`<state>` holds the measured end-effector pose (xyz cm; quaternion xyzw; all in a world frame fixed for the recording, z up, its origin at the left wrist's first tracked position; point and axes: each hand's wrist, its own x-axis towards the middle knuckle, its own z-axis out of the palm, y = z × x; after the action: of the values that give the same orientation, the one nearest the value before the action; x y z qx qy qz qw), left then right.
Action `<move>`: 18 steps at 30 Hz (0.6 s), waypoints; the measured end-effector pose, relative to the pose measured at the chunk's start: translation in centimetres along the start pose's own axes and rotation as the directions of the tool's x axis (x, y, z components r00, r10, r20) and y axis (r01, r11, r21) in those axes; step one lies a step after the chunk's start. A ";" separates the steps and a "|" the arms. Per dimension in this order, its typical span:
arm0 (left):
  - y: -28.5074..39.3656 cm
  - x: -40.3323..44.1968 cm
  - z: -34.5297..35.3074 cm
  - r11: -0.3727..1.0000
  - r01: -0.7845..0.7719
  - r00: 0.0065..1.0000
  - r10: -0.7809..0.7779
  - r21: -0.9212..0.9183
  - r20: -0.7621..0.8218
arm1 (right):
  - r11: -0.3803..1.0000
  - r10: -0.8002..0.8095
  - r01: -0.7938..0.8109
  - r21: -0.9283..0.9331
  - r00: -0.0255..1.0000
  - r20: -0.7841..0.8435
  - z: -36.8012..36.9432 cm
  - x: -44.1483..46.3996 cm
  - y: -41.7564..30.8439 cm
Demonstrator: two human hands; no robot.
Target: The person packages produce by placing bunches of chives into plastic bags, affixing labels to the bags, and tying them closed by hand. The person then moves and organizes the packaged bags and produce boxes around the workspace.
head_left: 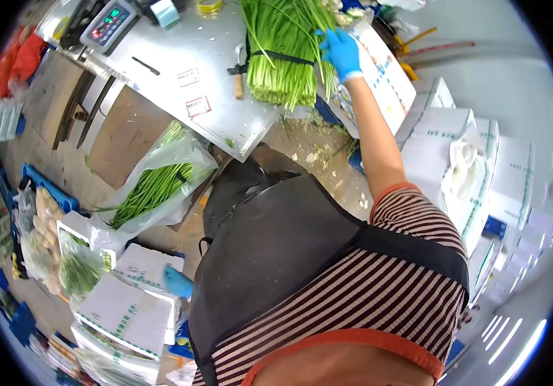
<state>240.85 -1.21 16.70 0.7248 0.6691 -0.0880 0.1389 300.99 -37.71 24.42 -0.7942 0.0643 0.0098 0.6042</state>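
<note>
A big bunch of long green chives (pixel 276 48), bound with a dark band (pixel 283 58), lies on the metal table (pixel 160 45) with its cut ends toward me. At the bunch's right edge is my right hand (pixel 342 55) in a blue glove, its fingers spread against the outer stalks. Low at my left side, beside white foam boxes, hangs my left hand (pixel 177 282), also blue-gloved. It is partly hidden by my apron, and its fingers are not clear. A tool with a wooden handle (pixel 238 87) lies just left of the chives.
A digital scale (pixel 108 26) with a lit display stands at the table's far left. Left of me, an open plastic bag (pixel 154 186) holds more green stalks. White foam boxes (pixel 125 312) stand at lower left; white cartons (pixel 444 135) are stacked on the right. Scraps litter the floor (pixel 315 154).
</note>
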 end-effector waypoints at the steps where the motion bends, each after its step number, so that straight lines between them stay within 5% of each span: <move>1: -1.9 0.7 0.9 0.991 -0.013 0.998 0.003 0.136 0.070 | 0.968 -0.101 0.102 -0.228 0.995 0.018 0.4 2.0 3.0; 2: -4.2 1.4 1.7 0.967 -0.041 0.989 0.004 0.251 0.147 | 0.875 -0.188 0.195 -0.442 0.980 0.060 0.4 3.4 5.9; 4: -8.3 3.0 3.6 0.909 -0.131 0.956 0.010 0.395 0.294 | 0.382 -0.219 0.281 -0.881 0.953 0.209 1.0 3.2 5.7; 7: -12.3 5.6 6.5 0.802 -0.313 0.866 0.021 0.508 0.500 | 0.379 -0.206 0.193 -0.905 0.971 0.121 1.1 2.2 3.2; 9: -13.7 8.0 9.2 0.740 -0.443 0.799 0.071 0.506 0.596 | 0.172 -0.652 0.501 -0.848 0.704 0.284 -0.2 6.0 6.7; 10: -13.4 9.1 10.0 0.723 -0.490 0.780 0.114 0.487 0.615 | 0.229 -0.676 0.571 -0.788 0.676 0.293 0.6 3.6 2.0; 11: -13.2 10.6 10.6 0.739 -0.505 0.783 0.174 0.447 0.597 | 0.544 -0.668 0.684 -0.486 0.704 0.243 1.5 0.4 -3.0; 12: -10.4 10.7 8.1 0.858 -0.404 0.836 0.207 0.316 0.509 | 0.612 -0.655 0.691 -0.385 0.716 0.243 3.1 -2.9 -7.5; 13: -11.8 13.2 8.7 0.911 -0.402 0.869 0.346 0.095 0.354 | 0.972 -0.234 0.223 0.072 0.942 0.241 4.7 -7.0 -11.9; 14: -4.5 10.6 3.2 0.987 -0.152 0.962 0.160 -0.054 0.222 | 0.913 -0.402 0.333 0.236 0.830 0.386 5.0 -7.1 -10.5; 15: -2.0 11.1 1.5 0.967 -0.137 0.987 0.151 -0.215 0.053 | 0.922 -0.352 0.242 0.303 0.851 0.390 7.4 -11.3 -12.6; 17: 5.0 9.9 -3.3 0.698 -0.083 0.997 0.059 -0.711 -0.058 | 0.845 -0.531 0.376 0.379 0.665 0.525 12.2 -16.2 -12.2; 18: 5.1 12.5 -2.6 0.649 -0.137 0.988 0.038 -0.748 -0.148 | 0.917 -0.398 0.225 0.331 0.591 0.701 14.5 -18.5 -11.5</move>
<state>246.92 11.07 15.67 0.6365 0.6160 0.2484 0.3920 284.87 -19.13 33.31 -0.6481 -0.3334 0.2265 0.6462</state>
